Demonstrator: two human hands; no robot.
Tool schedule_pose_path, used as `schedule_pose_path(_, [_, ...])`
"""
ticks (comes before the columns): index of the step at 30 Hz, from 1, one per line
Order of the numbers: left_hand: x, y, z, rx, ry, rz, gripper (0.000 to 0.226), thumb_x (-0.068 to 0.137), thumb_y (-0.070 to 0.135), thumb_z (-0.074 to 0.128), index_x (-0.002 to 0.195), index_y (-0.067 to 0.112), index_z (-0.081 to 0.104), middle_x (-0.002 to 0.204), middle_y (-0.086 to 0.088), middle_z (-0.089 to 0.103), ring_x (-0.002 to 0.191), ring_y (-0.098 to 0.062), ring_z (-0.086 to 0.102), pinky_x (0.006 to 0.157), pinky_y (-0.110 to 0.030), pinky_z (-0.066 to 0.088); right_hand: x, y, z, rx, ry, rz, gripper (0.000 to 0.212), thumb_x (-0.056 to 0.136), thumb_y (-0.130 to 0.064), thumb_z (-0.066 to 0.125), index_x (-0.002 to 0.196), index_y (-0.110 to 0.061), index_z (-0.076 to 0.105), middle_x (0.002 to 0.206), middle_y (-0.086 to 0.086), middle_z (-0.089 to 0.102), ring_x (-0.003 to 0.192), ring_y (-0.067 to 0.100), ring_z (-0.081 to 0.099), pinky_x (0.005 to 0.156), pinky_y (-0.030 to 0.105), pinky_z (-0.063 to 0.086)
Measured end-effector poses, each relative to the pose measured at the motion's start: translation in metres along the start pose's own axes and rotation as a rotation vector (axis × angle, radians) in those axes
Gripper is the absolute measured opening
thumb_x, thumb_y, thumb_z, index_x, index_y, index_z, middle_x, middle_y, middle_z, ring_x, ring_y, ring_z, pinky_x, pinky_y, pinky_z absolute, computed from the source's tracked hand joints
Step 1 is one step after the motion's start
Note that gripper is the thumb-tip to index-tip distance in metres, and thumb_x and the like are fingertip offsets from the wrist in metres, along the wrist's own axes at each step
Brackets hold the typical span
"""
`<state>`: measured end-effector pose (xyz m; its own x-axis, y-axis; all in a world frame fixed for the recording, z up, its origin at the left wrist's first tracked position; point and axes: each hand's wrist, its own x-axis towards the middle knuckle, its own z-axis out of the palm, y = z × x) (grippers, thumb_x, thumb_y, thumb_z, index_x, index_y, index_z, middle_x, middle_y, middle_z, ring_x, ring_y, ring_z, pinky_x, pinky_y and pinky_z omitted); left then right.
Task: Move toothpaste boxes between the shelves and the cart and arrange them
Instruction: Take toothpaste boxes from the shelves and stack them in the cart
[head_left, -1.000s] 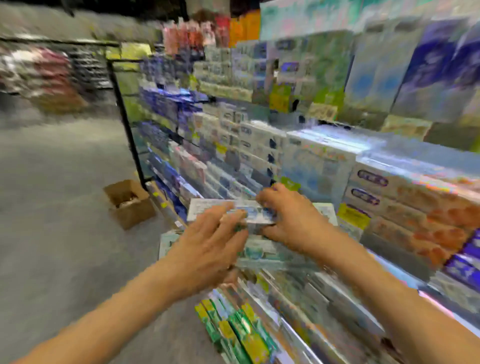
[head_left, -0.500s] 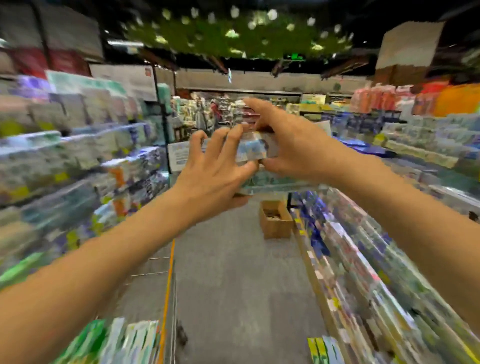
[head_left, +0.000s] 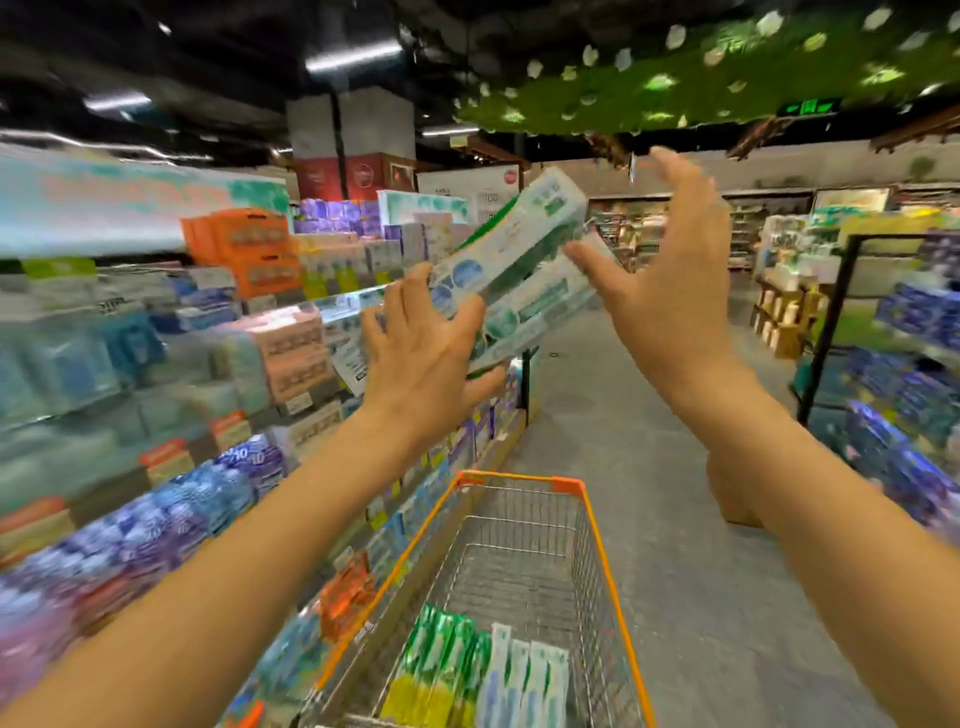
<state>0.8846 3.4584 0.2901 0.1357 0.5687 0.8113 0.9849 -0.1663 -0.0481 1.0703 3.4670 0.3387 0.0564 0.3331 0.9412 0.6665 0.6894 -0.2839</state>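
Observation:
My left hand (head_left: 426, 348) grips the near end of a stack of white and green toothpaste boxes (head_left: 511, 265), held tilted up to the right above the cart. My right hand (head_left: 660, 275) is spread, fingers straight, with its thumb touching the side of the boxes. Below stands the orange-rimmed wire cart (head_left: 571, 486), with several green and white toothpaste boxes (head_left: 483, 675) lying in its near end. Shelves full of toothpaste boxes (head_left: 291, 343) run along my left.
More stocked shelves (head_left: 914, 395) stand on the right behind a black frame. A cardboard box (head_left: 727, 493) sits on the grey aisle floor behind my right forearm. A low wooden display (head_left: 784, 317) is farther down the aisle. The view is motion-blurred.
I have turned from the right-hand shelves toward the cart and the left shelves, carrying the boxes. My right hand has let go of its grip and spread; the stack now tilts upward.

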Motion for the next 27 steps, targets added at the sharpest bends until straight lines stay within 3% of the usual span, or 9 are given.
schedule_pose_path(3, [-0.010, -0.014, 0.015, -0.050, -0.039, -0.174, 0.057, 0.080, 0.051, 0.063, 0.122, 0.014, 0.053, 0.139, -0.027, 0.029, 0.127, -0.045, 0.028, 0.095, -0.058, 0.027, -0.028, -0.006, 0.036, 0.416, -0.138, 0.663, 0.091, 0.076, -0.041, 0.075, 0.145, -0.013, 0.023, 0.144, 0.006, 0.033, 0.129, 0.019, 0.037, 0.100, 0.029, 0.035])
schedule_pose_path(6, [-0.020, -0.015, 0.043, -0.113, -0.088, -0.282, 0.060, 0.082, 0.055, 0.059, 0.128, 0.019, 0.048, 0.138, -0.023, 0.028, 0.128, -0.041, 0.027, 0.097, -0.057, 0.028, -0.056, 0.001, 0.089, 0.893, -0.368, 1.057, 0.084, 0.073, -0.033, 0.078, 0.140, -0.009, 0.033, 0.127, 0.010, 0.055, 0.103, 0.021, 0.059, 0.070, 0.028, 0.047])
schedule_pose_path(7, [-0.024, -0.012, 0.055, -0.130, -0.129, -0.305, 0.062, 0.082, 0.056, 0.059, 0.131, 0.021, 0.045, 0.139, -0.021, 0.026, 0.129, -0.039, 0.026, 0.098, -0.056, 0.028, -0.066, 0.006, 0.108, 0.979, -0.384, 1.093, 0.083, 0.069, -0.031, 0.081, 0.136, -0.007, 0.040, 0.121, 0.010, 0.061, 0.096, 0.021, 0.063, 0.064, 0.028, 0.050])
schedule_pose_path(9, [-0.034, -0.003, 0.079, -0.162, -0.217, -0.335, 0.067, 0.082, 0.054, 0.060, 0.137, 0.022, 0.039, 0.142, -0.019, 0.022, 0.131, -0.037, 0.022, 0.101, -0.054, 0.025, -0.085, 0.019, 0.140, 1.033, -0.310, 1.160, 0.084, 0.060, -0.028, 0.086, 0.131, -0.007, 0.045, 0.118, 0.012, 0.064, 0.097, 0.024, 0.066, 0.075, 0.036, 0.057])
schedule_pose_path(13, [-0.062, 0.001, 0.126, -0.221, -0.375, -0.393, 0.074, 0.080, 0.054, 0.056, 0.142, 0.022, 0.033, 0.141, -0.019, 0.022, 0.132, -0.037, 0.021, 0.103, -0.055, 0.028, -0.123, 0.051, 0.173, 1.018, -0.208, 1.281, 0.070, 0.068, -0.018, 0.083, 0.128, -0.006, 0.048, 0.115, 0.013, 0.065, 0.097, 0.025, 0.067, 0.085, 0.045, 0.056])
schedule_pose_path(17, [-0.089, -0.018, 0.170, -0.395, -0.452, -0.287, 0.072, 0.075, 0.064, 0.047, 0.134, 0.024, 0.039, 0.131, -0.021, 0.035, 0.120, -0.036, 0.033, 0.093, -0.049, 0.043, -0.156, 0.075, 0.191, 0.897, -0.311, 1.376, 0.071, 0.072, -0.017, 0.080, 0.132, -0.005, 0.044, 0.122, 0.010, 0.062, 0.102, 0.024, 0.064, 0.087, 0.043, 0.054])
schedule_pose_path(20, [-0.101, -0.036, 0.186, -0.521, -0.546, -0.296, 0.065, 0.082, 0.064, 0.048, 0.136, 0.030, 0.038, 0.130, -0.012, 0.027, 0.106, -0.029, 0.043, 0.087, -0.040, 0.047, -0.170, 0.092, 0.210, 0.871, -0.371, 1.402, 0.056, 0.070, -0.012, 0.081, 0.119, -0.007, 0.054, 0.107, 0.011, 0.069, 0.090, 0.025, 0.070, 0.079, 0.044, 0.058])
schedule_pose_path(23, [-0.122, -0.060, 0.209, -0.590, -0.608, -0.243, 0.063, 0.086, 0.071, 0.019, 0.145, 0.047, 0.019, 0.123, 0.003, 0.020, 0.088, -0.024, 0.052, 0.078, -0.037, 0.050, -0.180, 0.105, 0.231, 0.854, -0.440, 1.447, 0.048, 0.073, -0.011, 0.078, 0.115, -0.008, 0.057, 0.105, 0.010, 0.070, 0.087, 0.024, 0.070, 0.070, 0.035, 0.059])
schedule_pose_path(27, [-0.156, -0.078, 0.244, -0.760, -0.574, -0.349, 0.065, 0.089, 0.071, 0.015, 0.145, 0.038, 0.013, 0.107, 0.007, 0.019, 0.099, 0.023, 0.031, 0.078, -0.014, 0.035, -0.210, 0.114, 0.258, 0.842, -0.531, 1.488, 0.051, 0.070, -0.015, 0.081, 0.114, -0.012, 0.055, 0.106, 0.009, 0.070, 0.089, 0.025, 0.070, 0.075, 0.039, 0.059])
